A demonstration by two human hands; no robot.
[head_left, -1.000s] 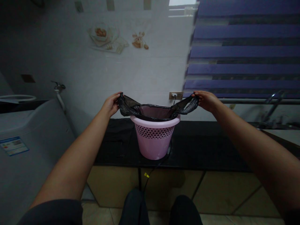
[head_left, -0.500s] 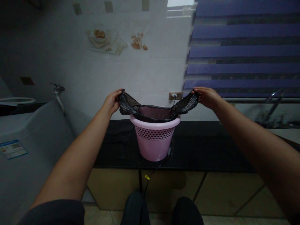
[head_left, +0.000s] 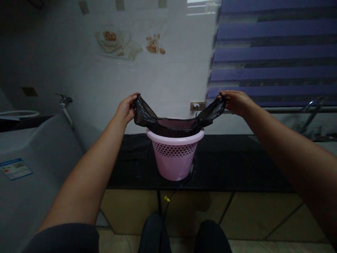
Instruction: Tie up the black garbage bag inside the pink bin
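A pink plastic basket (head_left: 174,161) with a band of holes below its rim stands upright on the dark countertop. Inside its mouth sits a black garbage bag (head_left: 176,131), its two sides stretched up and outward above the rim. At the upper left, my left hand (head_left: 127,107) pinches one edge of the bag. The opposite edge is gripped between the fingers of my right hand (head_left: 235,101), at about the same height. The lower part of the bag is hidden in the basket.
A black countertop (head_left: 231,161) runs along the tiled wall, with cabinets below. To the left stands a washing machine (head_left: 42,151) near a wall tap (head_left: 64,99). A plugged socket (head_left: 198,106) is behind the basket; a cable (head_left: 171,196) hangs over the front edge. A faucet (head_left: 312,112) is far right.
Both hands have risen slightly, drawing the bag's edges higher, and my right hand has shifted a little outward. The basket stays in place on the countertop.
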